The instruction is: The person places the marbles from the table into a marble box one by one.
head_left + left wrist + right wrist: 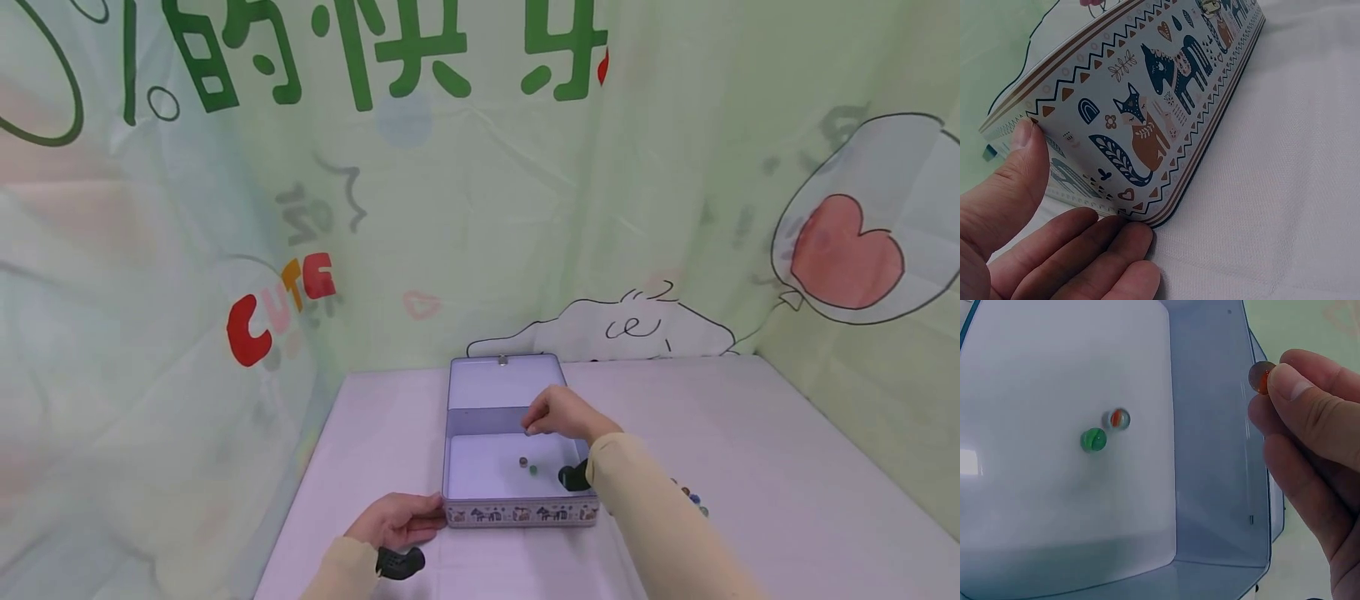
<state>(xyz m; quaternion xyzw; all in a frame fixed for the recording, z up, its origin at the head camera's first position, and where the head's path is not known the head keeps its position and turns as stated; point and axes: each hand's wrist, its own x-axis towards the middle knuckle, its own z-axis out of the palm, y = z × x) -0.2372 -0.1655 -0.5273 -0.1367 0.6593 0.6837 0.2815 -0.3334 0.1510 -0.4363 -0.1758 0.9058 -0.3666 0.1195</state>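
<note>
An open tin box [521, 512] with fox and horse patterns stands on the table, its lid [504, 382] tilted back. My left hand [401, 521] touches the box's near left corner; in the left wrist view the thumb [1025, 140] lies on the patterned side and the fingertips rest at the bottom edge. Over the box, my right hand [562, 412] pinches a marble [1261, 377] with an orange streak between thumb and fingers. Inside, a green marble [1094, 440] and a clear marble with an orange-red swirl [1120, 419] lie close together on the floor.
Several more marbles [695, 498] lie on the table right of the box, partly hidden by the right sleeve. A white cloth [757, 450] covers the table. Printed curtains [480, 208] hang behind and at both sides.
</note>
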